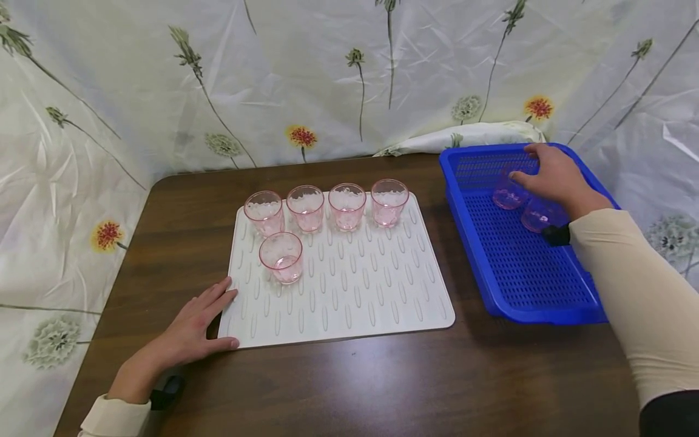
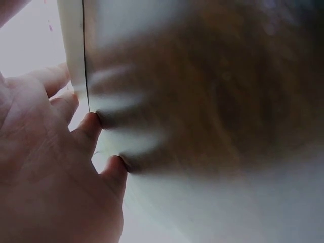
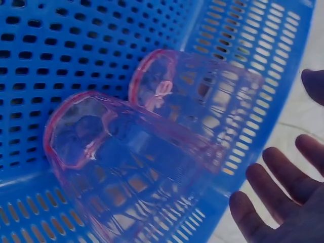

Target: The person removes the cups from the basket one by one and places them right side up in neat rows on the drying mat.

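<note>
My left hand [image 1: 188, 325] rests with spread fingers at the left edge of a white textured mat [image 1: 349, 315]. In the left wrist view its fingertips [image 2: 117, 164] touch the dark table surface beside the mat's edge. On the right, my right hand [image 1: 557, 176] hovers over a blue plastic basket [image 1: 472, 258], fingers apart and holding nothing. Below it in the basket lie two clear pink glasses; the right wrist view shows one glass [image 3: 136, 152] and the other glass [image 3: 197, 96] side by side, apart from the fingers.
A row of several pink glasses [image 1: 346, 209] stands upright along the mat's back edge. One more glass [image 1: 281, 258] stands in front of the row's left end. The brown table [image 1: 355, 388] carries mat and basket. A floral curtain [image 1: 327, 79] hangs behind and at both sides.
</note>
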Demonstrator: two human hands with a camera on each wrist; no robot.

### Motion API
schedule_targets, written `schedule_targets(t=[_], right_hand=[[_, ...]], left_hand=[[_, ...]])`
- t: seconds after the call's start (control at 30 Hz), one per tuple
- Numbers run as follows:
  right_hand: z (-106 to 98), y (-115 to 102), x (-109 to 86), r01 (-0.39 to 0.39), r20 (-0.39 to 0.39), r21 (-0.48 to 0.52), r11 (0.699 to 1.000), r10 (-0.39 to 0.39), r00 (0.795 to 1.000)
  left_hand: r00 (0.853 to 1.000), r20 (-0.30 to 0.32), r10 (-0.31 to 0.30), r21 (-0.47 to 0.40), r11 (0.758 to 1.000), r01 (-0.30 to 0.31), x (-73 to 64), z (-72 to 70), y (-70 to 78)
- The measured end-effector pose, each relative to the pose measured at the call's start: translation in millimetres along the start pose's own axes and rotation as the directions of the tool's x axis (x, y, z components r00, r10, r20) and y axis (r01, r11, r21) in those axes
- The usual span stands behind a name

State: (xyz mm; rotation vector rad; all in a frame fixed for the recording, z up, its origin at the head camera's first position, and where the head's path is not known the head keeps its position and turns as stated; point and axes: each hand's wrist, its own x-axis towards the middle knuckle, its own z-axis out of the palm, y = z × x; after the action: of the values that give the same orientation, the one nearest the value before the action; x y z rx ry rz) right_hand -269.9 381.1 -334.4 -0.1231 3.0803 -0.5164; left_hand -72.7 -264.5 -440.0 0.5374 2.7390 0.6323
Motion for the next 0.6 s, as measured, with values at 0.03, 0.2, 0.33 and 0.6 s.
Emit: schedule_targets(t=[0.03,0.2,0.33,0.6], right_hand=[[2,1,1.4,-0.01,0.007,-0.002,1.0,0.01,1.0],[8,6,6.7,-0.038,0.066,-0.017,0.999,0.039,0.997],[12,11,6.5,-0.109,0.178,-0.027,0.994,0.112,0.978],[18,22,3.5,-0.178,0.18,-0.06,0.982,0.186,0.966]], left_hand=[[1.0,-0.001,0.001,0.0,1.0,-0.001,-0.3,0.0,0.2],[1.0,-0.015,0.022,0.016,1.0,-0.022,-0.9,-0.6,-0.1],[1.0,-0.015,0.021,0.017,1.0,-0.021,-0.8,-0.5,-1.0],[1.0,-0.004,0.015,0.006,1.0,-0.015,0.7,-0.5,-0.3]])
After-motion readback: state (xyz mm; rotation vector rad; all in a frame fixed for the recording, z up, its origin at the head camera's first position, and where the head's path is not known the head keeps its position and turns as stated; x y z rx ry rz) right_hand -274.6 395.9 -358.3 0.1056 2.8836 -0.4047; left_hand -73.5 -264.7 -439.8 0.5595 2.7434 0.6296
